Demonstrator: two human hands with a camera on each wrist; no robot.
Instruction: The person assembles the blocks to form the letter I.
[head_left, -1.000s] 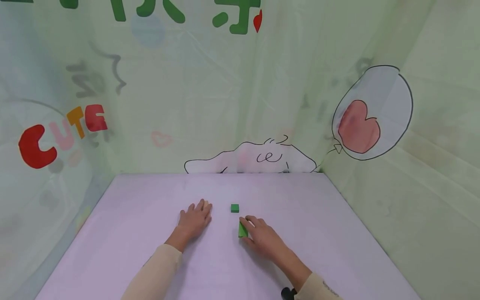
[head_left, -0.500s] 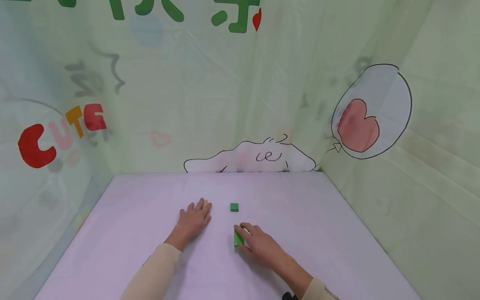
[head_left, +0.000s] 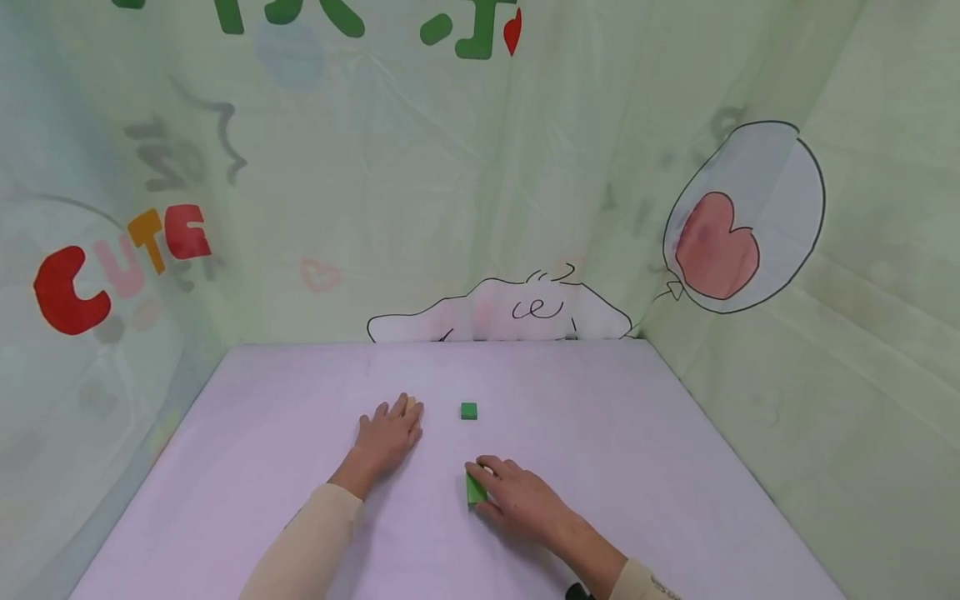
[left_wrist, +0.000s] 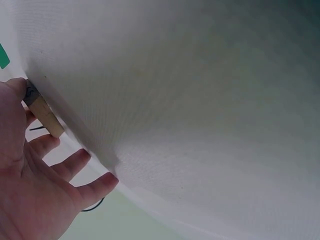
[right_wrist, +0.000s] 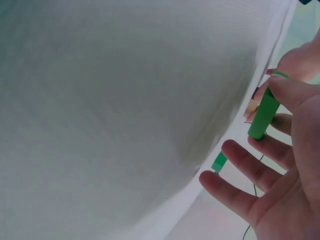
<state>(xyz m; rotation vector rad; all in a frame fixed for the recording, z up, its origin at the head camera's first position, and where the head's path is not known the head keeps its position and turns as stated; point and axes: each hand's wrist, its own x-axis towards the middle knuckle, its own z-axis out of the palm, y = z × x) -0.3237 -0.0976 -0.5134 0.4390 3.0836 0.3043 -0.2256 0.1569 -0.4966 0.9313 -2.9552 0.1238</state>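
Observation:
In the head view my left hand [head_left: 388,440] lies left of centre on the table, fingers spread. The left wrist view shows it pinching a tan wooden block [left_wrist: 47,117] with a dark grey end, thumb at that end and fingers at the other. My right hand [head_left: 528,504] holds a long green block [head_left: 474,492] lengthwise between thumb and fingers, low at the table, closer to me; its far end is partly covered by fingers. A small green block [head_left: 468,411] sits untouched beyond it, to the right of my left hand.
A pale lilac table [head_left: 637,417] carries everything. Behind and beside it hangs a printed curtain [head_left: 420,183] with letters and a balloon drawing. A small black object [head_left: 577,592] shows at the right sleeve.
My right hand has drawn the long green block toward me and slightly left, away from the small green block. The left hand stays in place. The head view has tilted slightly.

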